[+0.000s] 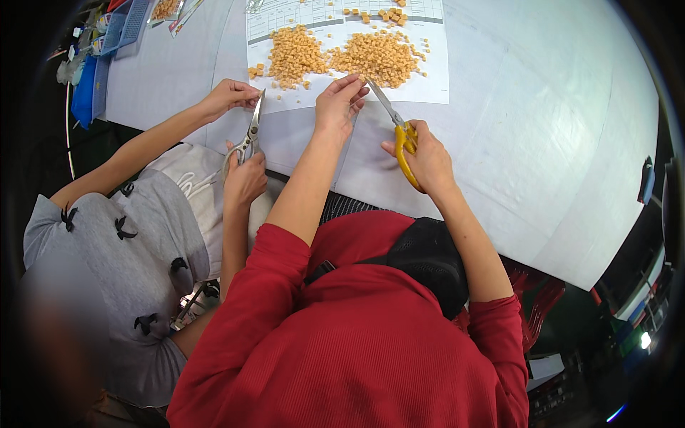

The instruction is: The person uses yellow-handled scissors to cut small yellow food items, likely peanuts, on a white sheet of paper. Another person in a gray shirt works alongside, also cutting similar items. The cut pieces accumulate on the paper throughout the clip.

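My right hand (432, 158) grips yellow-handled scissors (386, 104), their blades pointing up and left. Pinched in the fingertips of my left hand (338, 105) is a small orange piece (362, 78), right at the scissors' tips. It is too small to make out clearly. Just beyond my hands, a printed paper sheet (434, 91) bears two heaps of tiny orange cubes, a right heap (378, 57) and a left heap (296, 55). Larger orange cubes (392, 16) lie farther back on the sheet.
On my left, a co-worker in grey holds silver scissors (254, 131) close to the sheet's near left corner. Blue plastic baskets (127, 27) and a clear bag of orange pieces (165, 9) sit at the far left. The white table (528, 143) extends to my right.
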Demonstrator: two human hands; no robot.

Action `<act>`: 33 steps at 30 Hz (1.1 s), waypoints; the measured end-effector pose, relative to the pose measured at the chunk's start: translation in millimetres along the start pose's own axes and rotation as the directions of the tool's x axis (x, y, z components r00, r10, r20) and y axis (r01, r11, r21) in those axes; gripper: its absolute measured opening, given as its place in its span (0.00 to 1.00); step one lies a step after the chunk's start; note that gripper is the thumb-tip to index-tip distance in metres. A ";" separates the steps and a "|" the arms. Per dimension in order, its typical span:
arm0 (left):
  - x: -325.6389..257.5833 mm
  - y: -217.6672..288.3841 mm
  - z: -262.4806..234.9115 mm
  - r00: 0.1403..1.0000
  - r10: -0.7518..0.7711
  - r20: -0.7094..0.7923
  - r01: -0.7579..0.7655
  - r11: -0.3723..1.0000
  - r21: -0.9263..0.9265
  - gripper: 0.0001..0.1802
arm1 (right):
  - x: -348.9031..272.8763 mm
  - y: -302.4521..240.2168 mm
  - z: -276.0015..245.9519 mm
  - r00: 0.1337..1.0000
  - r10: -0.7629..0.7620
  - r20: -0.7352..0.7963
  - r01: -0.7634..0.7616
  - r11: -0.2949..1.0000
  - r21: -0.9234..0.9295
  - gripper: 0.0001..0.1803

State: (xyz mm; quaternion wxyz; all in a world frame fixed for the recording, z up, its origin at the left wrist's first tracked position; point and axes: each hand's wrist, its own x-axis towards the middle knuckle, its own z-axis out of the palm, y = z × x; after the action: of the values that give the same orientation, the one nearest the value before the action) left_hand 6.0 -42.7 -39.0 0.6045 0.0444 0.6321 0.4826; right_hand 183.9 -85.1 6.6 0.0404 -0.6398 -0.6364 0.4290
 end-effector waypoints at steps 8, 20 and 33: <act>0.6 -7.2 -1.0 0.992 0.119 0.039 -0.122 0.987 0.102 0.10 | 4.5 -0.9 0.5 1.000 0.010 0.029 -0.009 1.000 -0.023 0.38; 0.4 -5.4 -2.9 0.999 0.029 -0.037 -0.027 0.998 0.055 0.09 | 9.1 -5.9 10.8 0.998 0.047 0.042 -0.046 0.998 -0.041 0.37; 9.0 2.8 -10.3 0.992 0.099 0.073 -0.106 0.989 0.107 0.12 | 5.1 -4.7 2.3 0.996 0.041 0.075 -0.042 0.999 0.019 0.40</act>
State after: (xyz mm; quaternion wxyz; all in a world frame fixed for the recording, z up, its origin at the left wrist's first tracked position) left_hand -6.2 -41.2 -45.6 0.5966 0.1266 0.6339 0.4756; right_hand 177.9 -81.1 5.5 0.0142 -0.6359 -0.6195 0.4601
